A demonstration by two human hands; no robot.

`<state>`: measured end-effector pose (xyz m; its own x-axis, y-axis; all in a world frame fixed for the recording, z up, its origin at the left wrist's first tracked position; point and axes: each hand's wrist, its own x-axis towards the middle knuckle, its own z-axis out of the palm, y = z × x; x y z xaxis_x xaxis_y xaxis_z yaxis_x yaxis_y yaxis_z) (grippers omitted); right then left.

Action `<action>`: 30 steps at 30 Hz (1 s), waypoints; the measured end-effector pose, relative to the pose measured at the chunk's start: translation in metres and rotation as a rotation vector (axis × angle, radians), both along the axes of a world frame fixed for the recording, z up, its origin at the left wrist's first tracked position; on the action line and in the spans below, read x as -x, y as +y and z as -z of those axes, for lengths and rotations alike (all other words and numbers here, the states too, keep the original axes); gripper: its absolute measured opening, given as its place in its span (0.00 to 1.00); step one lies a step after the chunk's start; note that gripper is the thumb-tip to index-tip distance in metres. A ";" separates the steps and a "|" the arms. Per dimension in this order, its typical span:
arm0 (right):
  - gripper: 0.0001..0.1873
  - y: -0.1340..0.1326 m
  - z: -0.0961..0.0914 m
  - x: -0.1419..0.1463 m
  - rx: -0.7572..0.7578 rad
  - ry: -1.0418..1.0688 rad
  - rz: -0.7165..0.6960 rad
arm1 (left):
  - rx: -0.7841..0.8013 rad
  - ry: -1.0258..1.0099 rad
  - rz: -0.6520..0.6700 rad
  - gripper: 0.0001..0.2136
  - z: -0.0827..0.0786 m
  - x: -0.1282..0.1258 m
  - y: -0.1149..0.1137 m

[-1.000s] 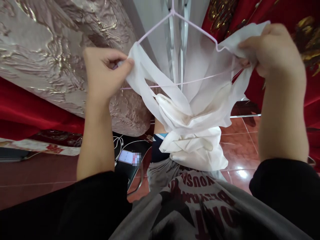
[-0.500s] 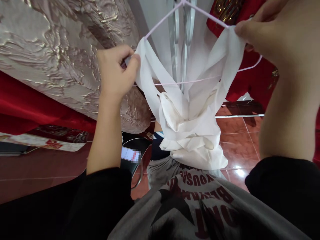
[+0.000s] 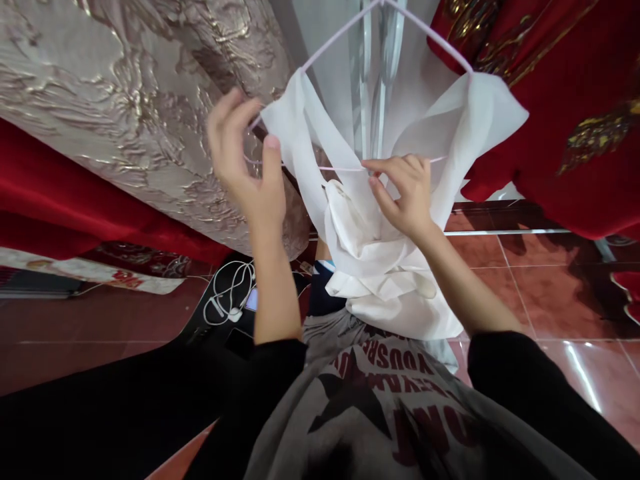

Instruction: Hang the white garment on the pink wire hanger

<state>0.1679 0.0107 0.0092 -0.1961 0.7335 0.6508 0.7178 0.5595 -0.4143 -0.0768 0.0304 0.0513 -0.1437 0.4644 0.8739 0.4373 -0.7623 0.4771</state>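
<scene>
A white garment (image 3: 380, 267) with wide shoulder straps hangs on a thin pale pink hanger (image 3: 342, 33), its lower part bunched in folds. My left hand (image 3: 245, 153) is beside the garment's left shoulder, slightly blurred, with fingers spread and nothing in them. In front of the neck opening, my right hand (image 3: 405, 193) pinches the hanger's lower bar between thumb and forefinger. Whether some fabric is caught in that pinch too, I cannot tell. The right shoulder of the garment flares outward past the hanger's end.
Shiny embossed beige fabric (image 3: 125, 120) hangs at left, red cloth with gold decoration (image 3: 575, 133) at right. Metal handles (image 3: 383, 73) show behind the hanger. Below left, a white cable (image 3: 223, 293) and a phone (image 3: 251, 300) lie on a black surface. The floor has reddish tiles (image 3: 480, 250).
Both hands have let go of the garment's shoulders. My left hand has opened; my right hand has moved down and inward to the hanger's lower bar. The right shoulder fabric now spreads outward.
</scene>
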 end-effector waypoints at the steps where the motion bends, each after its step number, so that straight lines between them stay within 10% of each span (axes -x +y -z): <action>1: 0.23 -0.003 0.000 0.005 -0.012 0.017 0.009 | -0.054 -0.129 -0.081 0.17 0.014 -0.007 -0.005; 4: 0.21 -0.008 -0.001 0.014 -0.026 0.037 0.024 | -0.061 -0.499 -0.188 0.16 0.057 -0.033 -0.018; 9: 0.19 -0.006 0.000 0.007 -0.029 0.074 0.008 | 0.313 -0.542 0.196 0.22 0.086 -0.063 -0.022; 13: 0.20 -0.006 -0.003 -0.004 0.010 0.107 0.014 | 0.460 -0.535 0.254 0.13 0.078 -0.073 -0.029; 22: 0.22 -0.007 -0.003 0.002 -0.006 0.131 0.032 | 0.326 -0.492 -0.053 0.08 0.058 -0.076 -0.053; 30: 0.22 0.002 0.002 0.002 -0.031 0.122 0.060 | 0.472 -0.657 0.478 0.04 0.027 -0.080 -0.055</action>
<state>0.1658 0.0128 0.0068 -0.0705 0.7206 0.6898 0.6956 0.5312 -0.4838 0.0028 -0.0249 0.0248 -0.2439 0.8874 0.3912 -0.3390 -0.4560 0.8229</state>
